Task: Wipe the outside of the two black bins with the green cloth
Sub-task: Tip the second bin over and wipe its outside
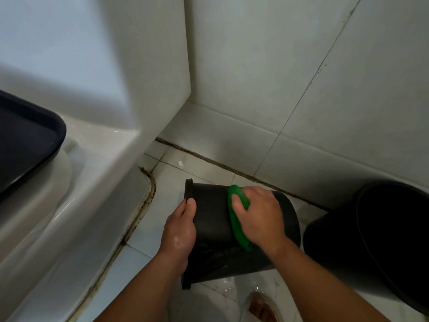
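Observation:
A black bin [213, 219] lies on its side on the tiled floor, its rim pointing left. My left hand [180, 231] grips that rim, thumb on top. My right hand [257, 214] presses a folded green cloth [236, 219] flat against the bin's curved outer wall. Wet streaks show on the wall nearer to me. A second, larger black bin [371, 240] stands at the right against the wall, apart from both hands.
A white toilet [76, 182] with a black lid [25, 140] fills the left side. Tiled walls [301, 77] close the corner behind. Water droplets lie on the floor tiles [232, 287] in front. A foot in a sandal [262, 307] is at the bottom.

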Available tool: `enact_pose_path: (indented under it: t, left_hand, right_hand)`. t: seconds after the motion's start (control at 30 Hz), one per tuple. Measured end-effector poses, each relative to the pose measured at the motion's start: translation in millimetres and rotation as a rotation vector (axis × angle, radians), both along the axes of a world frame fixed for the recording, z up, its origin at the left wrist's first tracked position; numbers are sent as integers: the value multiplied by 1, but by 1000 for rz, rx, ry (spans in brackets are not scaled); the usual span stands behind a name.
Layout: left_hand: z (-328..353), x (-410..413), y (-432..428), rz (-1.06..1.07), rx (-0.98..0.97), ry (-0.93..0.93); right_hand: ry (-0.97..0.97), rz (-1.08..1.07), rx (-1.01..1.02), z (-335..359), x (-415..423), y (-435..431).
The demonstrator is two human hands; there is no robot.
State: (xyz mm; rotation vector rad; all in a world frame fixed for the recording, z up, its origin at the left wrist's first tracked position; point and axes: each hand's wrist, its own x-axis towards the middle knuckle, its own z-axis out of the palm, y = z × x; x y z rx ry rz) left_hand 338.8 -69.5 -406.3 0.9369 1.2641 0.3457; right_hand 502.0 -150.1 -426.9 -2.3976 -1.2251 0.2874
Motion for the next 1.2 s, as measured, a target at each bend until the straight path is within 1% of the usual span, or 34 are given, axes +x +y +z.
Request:
enact_pose_path:
  t: [0.07, 0.13, 0.2, 0.3, 0.37, 0.43, 0.47, 0.53, 0.63, 0.7, 0.8, 0.83, 0.9, 1.03, 1.07, 1.1, 1.13, 1.2]
  left_hand:
    - [-1, 2, 0, 7, 20, 4]
    - [-1, 3, 0, 5, 22, 12]
    - [-1, 2, 0, 0, 20, 23]
    - [-6, -2, 3, 13, -3, 52]
    - [-4, -2, 3, 24, -4, 48]
    - [-5, 0, 3, 23, 1, 47]
    - [-4, 1, 4, 19, 5, 45]
    - [-4, 3, 4, 14, 0, 29]
    - [-8, 6, 7, -9, 3, 24]
    - [-5, 7, 6, -16, 12, 27]
    - [-6, 8, 6, -22, 25, 38]
    - [-7, 8, 6, -28, 29, 42]
    - [-7, 8, 5, -21, 38, 42]
    - [-14, 5, 8, -14, 77, 64]
    - [-17, 4, 9, -15, 67, 68]
    - [-18, 3, 11, -17, 51, 68]
    - [-17, 3, 13, -23, 43, 63]
    - [-12, 5, 16, -40, 46, 58]
  right_hand:
    - [11, -86, -36, 4, 2, 13]
    - [-10, -63, -57, 9, -13, 21]
    - [-24, 4, -8, 9, -40, 22]
    - [-6, 161, 73, 1, -76, 9]
    - [-29, 267, 110, -2, -79, -4]
    - [-76, 280, 102, -6, -60, -16]
    - [-89, 222, 88, -10, -45, -25]
    - [-87, 22, 61, -18, -8, -47]
    - [-71, -212, 78, -28, 39, -77]
    - [-20, -327, 92, -29, 49, -80]
    - [-30, -444, 87, -28, 31, -65]
    - [-34, -438, 89, -26, 18, -58]
    - [-32, -328, 126, -22, -14, -41]
    - [-51, 120, 144, -12, -71, -16]
    - [-48, 213, 139, -11, -71, -16]
    - [-51, 257, 134, -11, -63, -18]
    - [-51, 244, 131, -13, -50, -23]
    - [-21, 68, 116, -17, -19, -36]
